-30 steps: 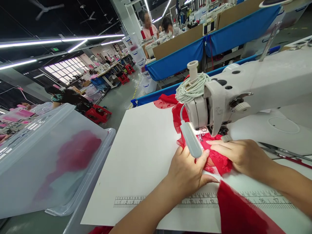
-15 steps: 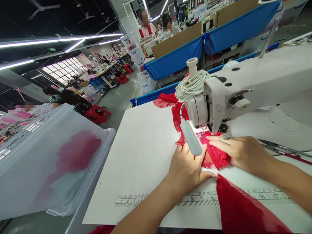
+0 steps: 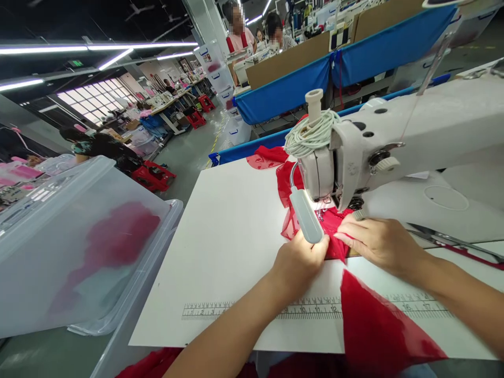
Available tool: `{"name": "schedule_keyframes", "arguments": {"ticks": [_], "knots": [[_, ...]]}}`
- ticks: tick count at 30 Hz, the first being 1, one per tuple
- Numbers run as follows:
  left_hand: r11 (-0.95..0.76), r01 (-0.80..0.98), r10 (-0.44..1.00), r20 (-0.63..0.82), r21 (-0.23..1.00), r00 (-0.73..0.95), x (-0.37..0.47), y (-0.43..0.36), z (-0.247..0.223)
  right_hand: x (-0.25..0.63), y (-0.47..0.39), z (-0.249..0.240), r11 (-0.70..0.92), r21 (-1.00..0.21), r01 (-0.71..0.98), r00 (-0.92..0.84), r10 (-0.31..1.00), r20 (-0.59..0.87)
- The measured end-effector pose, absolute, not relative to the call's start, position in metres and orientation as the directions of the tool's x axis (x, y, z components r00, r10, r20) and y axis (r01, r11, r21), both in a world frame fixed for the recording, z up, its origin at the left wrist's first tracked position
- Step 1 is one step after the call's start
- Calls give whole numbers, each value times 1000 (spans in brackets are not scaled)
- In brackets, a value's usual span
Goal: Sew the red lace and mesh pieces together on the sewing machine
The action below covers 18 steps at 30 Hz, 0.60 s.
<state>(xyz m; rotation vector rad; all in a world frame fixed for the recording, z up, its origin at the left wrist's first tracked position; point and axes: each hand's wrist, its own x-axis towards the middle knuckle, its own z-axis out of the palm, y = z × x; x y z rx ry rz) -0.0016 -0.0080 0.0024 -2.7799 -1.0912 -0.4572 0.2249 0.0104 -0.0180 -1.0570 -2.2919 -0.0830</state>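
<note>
Red sheer fabric lies under the needle of a white sewing machine. My left hand is closed on the fabric's near left edge, its fingertips partly hidden behind a grey lamp. On the right, my right hand pinches the same fabric with thumb and fingers, close to the presser foot. A separate-looking triangle of red fabric hangs over the table's near edge, below both hands.
The white table has a printed ruler along its front. Black-and-red scissors lie right of my right hand. A translucent bin with red fabric stands left. Several people work beyond a blue cloth barrier.
The fabric under the needle has been folded or drawn narrower, and its lacy part no longer shows. My left thumb has tucked in, and my right fingers have closed into a pinch.
</note>
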Motion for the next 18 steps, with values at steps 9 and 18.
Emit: {"name": "schedule_keyframes", "arguments": {"ticks": [9, 18], "knots": [[-667, 453, 742, 471, 592, 476, 6, 9, 3, 222, 2, -6, 815, -186, 549, -664, 560, 494], [-525, 433, 825, 313, 733, 471, 7, 14, 9, 215, 8, -13, 642, -359, 678, -353, 712, 607]]}}
